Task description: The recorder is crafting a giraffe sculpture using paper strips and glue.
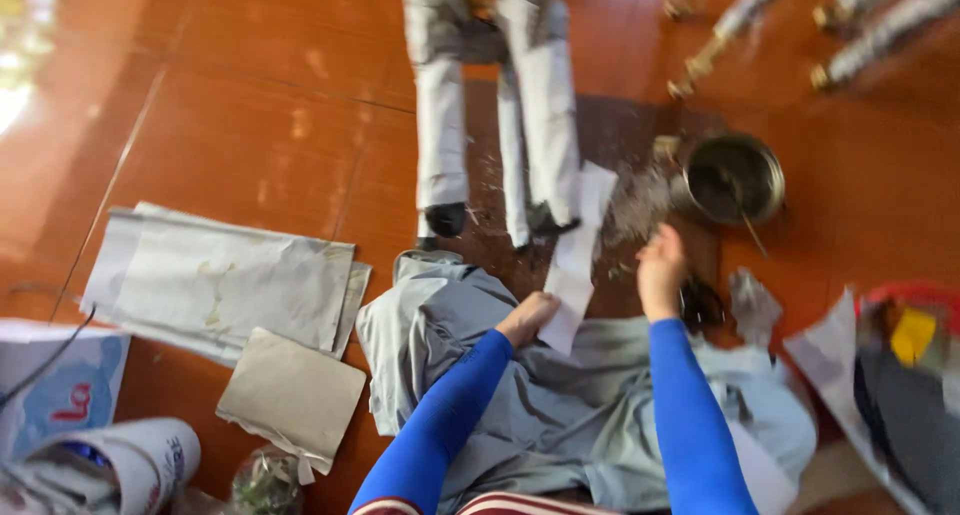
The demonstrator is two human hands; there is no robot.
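My left hand (527, 318) grips the lower end of a long white paper strip (580, 250) that rises toward the legs of a white stand. My right hand (660, 270) is raised beside the strip with its fingers curled; the blur hides whether it holds anything. Both arms wear bright blue sleeves. Under them lies a crumpled grey cloth (560, 405) spread on the glossy red-brown floor. A round metal pot (733, 178) with a stick in it sits just beyond my right hand.
The white stand's legs (495, 145) rise at the top centre. Grey paper sheets (215, 280) and a brown card (293, 395) lie left. Rolled printed paper (120, 465) is at the bottom left. A red-rimmed basket (910, 365) sits right. Dark crumbs litter the floor near the pot.
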